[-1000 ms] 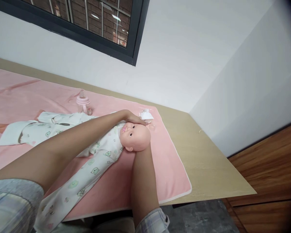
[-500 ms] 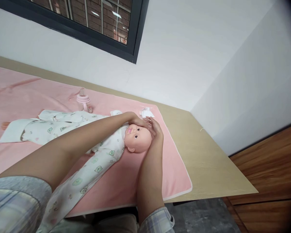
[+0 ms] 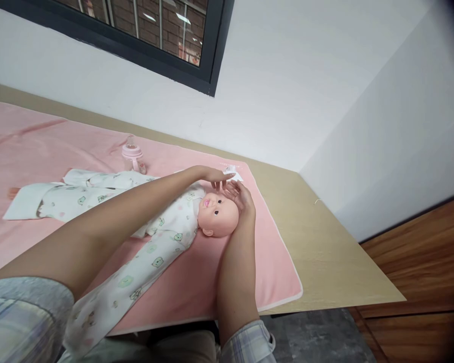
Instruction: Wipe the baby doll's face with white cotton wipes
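Observation:
A baby doll (image 3: 217, 217) in a white printed sleepsuit (image 3: 151, 237) lies on its back on a pink blanket (image 3: 261, 262), head to the right. My left hand (image 3: 216, 176) hovers just above the doll's forehead with fingers stretched out, holding nothing. Beside the crown of the head, my right hand (image 3: 242, 197) is open, palm turned towards the doll, fingers spread and close to my left fingertips. Neither hand grips the head.
A pink baby bottle (image 3: 132, 154) stands on the blanket behind the doll. A small white folded wipe (image 3: 235, 174) lies near the blanket's far right corner. The wooden table (image 3: 325, 252) ends at a white wall on the right.
My right hand came out from under the doll's head and now stands beside it. My left hand lifted off the forehead. The doll's head rests on the blanket.

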`<state>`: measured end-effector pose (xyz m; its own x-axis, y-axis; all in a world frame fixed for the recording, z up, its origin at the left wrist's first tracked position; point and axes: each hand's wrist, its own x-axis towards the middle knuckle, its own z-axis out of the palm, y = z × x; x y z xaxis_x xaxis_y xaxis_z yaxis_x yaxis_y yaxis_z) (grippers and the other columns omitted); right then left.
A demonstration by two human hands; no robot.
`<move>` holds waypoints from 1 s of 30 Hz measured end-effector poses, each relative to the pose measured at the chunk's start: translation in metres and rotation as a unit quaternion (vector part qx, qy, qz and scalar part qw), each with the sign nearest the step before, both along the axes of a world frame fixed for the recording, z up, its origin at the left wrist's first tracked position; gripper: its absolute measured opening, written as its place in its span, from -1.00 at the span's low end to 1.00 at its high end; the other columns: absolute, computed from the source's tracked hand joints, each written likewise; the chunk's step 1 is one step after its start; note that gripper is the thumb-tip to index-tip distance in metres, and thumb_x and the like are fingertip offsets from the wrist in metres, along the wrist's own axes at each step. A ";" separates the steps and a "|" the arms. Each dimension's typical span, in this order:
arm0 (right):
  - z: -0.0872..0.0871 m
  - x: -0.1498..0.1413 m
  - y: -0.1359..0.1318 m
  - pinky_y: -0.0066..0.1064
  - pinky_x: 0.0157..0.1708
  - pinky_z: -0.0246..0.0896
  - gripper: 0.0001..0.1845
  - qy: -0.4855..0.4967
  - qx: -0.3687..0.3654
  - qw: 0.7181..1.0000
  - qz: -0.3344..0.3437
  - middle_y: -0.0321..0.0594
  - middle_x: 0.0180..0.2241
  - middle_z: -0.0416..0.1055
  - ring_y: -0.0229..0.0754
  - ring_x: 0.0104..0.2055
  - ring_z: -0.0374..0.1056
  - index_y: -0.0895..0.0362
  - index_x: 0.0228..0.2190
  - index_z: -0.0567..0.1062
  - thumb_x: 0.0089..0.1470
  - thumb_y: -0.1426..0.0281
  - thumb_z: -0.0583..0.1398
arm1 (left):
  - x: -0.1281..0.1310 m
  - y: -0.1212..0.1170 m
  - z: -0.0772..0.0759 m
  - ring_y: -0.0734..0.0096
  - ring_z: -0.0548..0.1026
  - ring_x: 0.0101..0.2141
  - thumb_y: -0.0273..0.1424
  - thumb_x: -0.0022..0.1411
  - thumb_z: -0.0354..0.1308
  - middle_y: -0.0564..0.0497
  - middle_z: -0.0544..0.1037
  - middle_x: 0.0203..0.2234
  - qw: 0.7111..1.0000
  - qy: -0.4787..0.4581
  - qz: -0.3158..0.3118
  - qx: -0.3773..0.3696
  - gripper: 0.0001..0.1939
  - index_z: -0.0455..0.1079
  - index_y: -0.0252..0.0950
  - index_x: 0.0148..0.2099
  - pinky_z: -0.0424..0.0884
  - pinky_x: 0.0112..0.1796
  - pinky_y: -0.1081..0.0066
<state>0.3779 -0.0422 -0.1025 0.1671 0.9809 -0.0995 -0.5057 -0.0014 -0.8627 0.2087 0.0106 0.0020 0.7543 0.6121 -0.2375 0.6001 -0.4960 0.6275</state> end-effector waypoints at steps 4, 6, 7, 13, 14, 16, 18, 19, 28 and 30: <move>0.002 0.000 0.001 -0.38 -0.13 0.52 -0.81 0.016 -0.012 1.000 -0.021 -0.18 -0.16 0.60 -0.24 -0.17 0.54 0.11 -0.25 0.54 0.26 0.28 0.17 | -0.009 0.005 0.005 -0.06 0.58 -0.07 0.31 0.29 -0.31 -0.39 0.61 -0.05 0.997 0.003 0.078 0.029 -0.03 0.59 -0.44 -0.12 0.40 0.06 0.21; 0.004 0.000 0.000 -0.40 -0.12 0.51 -0.78 0.017 0.000 1.000 -0.016 -0.17 -0.08 0.60 -0.25 -0.14 0.54 0.11 -0.22 0.55 0.28 0.28 0.14 | -0.012 0.005 0.006 -0.06 0.59 -0.06 0.30 0.30 -0.29 -0.40 0.60 -0.03 0.994 0.004 0.104 0.030 -0.04 0.58 -0.46 -0.07 0.40 0.05 0.22; 0.005 0.000 0.000 -0.40 -0.11 0.50 -0.76 0.020 0.009 1.000 -0.012 -0.17 -0.05 0.59 -0.25 -0.13 0.54 0.11 -0.21 0.56 0.29 0.27 0.13 | -0.013 0.005 0.006 -0.06 0.59 -0.06 0.30 0.30 -0.27 -0.40 0.60 -0.03 0.993 0.005 0.112 0.028 -0.05 0.57 -0.46 -0.06 0.40 0.04 0.23; 0.002 -0.002 -0.003 -0.32 -0.13 0.53 -0.76 0.011 -0.003 1.000 0.005 -0.20 -0.10 0.59 -0.20 -0.14 0.56 0.06 -0.11 0.53 0.19 0.27 0.24 | -0.013 0.001 0.008 -0.02 0.58 -0.01 0.15 0.40 -0.16 -0.33 0.58 0.04 0.992 0.012 0.129 0.004 -0.26 0.53 -0.38 0.03 0.36 0.09 0.14; 0.001 -0.002 -0.003 -0.30 -0.12 0.54 -0.73 0.007 -0.007 1.000 0.011 -0.20 -0.12 0.58 -0.19 -0.14 0.56 0.05 -0.10 0.52 0.16 0.27 0.26 | -0.013 0.000 0.009 0.00 0.58 -0.01 0.12 0.42 -0.16 -0.32 0.58 0.04 0.992 0.013 0.129 0.001 -0.29 0.53 -0.37 0.03 0.35 0.09 0.13; -0.002 -0.003 -0.002 -0.29 -0.09 0.54 -0.72 0.003 -0.007 1.000 0.023 -0.20 -0.14 0.58 -0.18 -0.13 0.56 0.03 -0.10 0.52 0.14 0.24 0.28 | -0.014 0.000 0.008 0.01 0.58 -0.01 0.10 0.42 -0.15 -0.31 0.59 0.03 0.992 0.015 0.129 -0.002 -0.33 0.53 -0.34 0.03 0.35 0.09 0.13; -0.005 -0.004 -0.001 -0.28 -0.07 0.53 -0.72 0.001 -0.001 1.000 0.030 -0.19 -0.14 0.58 -0.17 -0.12 0.56 0.03 -0.12 0.52 0.15 0.20 0.27 | -0.016 0.000 0.008 0.00 0.58 -0.02 0.11 0.39 -0.10 -0.31 0.60 0.01 0.991 0.017 0.131 0.000 -0.34 0.54 -0.34 0.02 0.36 0.07 0.14; -0.007 -0.004 0.000 -0.27 -0.06 0.53 -0.72 0.001 0.001 1.000 0.031 -0.18 -0.14 0.58 -0.17 -0.10 0.55 0.04 -0.13 0.52 0.15 0.19 0.26 | -0.017 0.000 0.007 -0.01 0.58 -0.03 0.12 0.37 -0.06 -0.31 0.61 0.00 0.991 0.018 0.133 0.004 -0.34 0.54 -0.34 0.00 0.37 0.06 0.14; -0.008 -0.005 -0.001 -0.27 0.06 0.47 -0.67 0.020 0.060 0.998 0.022 -0.18 0.06 0.55 -0.21 0.06 0.51 0.03 -0.11 0.54 0.15 0.14 0.23 | -0.025 0.002 0.003 0.00 0.56 -0.03 0.14 0.23 0.14 -0.33 0.60 0.00 0.989 0.005 0.147 0.012 -0.35 0.53 -0.38 -0.03 0.42 -0.08 0.29; -0.003 -0.006 -0.005 -0.29 0.12 0.42 -0.66 0.020 0.088 0.995 0.039 -0.21 0.12 0.51 -0.22 0.11 0.48 0.02 -0.09 0.56 0.17 0.14 0.20 | -0.026 0.001 0.004 0.01 0.56 -0.01 0.13 0.30 0.07 -0.36 0.58 0.04 0.988 -0.007 0.152 -0.004 -0.32 0.49 -0.42 0.05 0.43 -0.10 0.32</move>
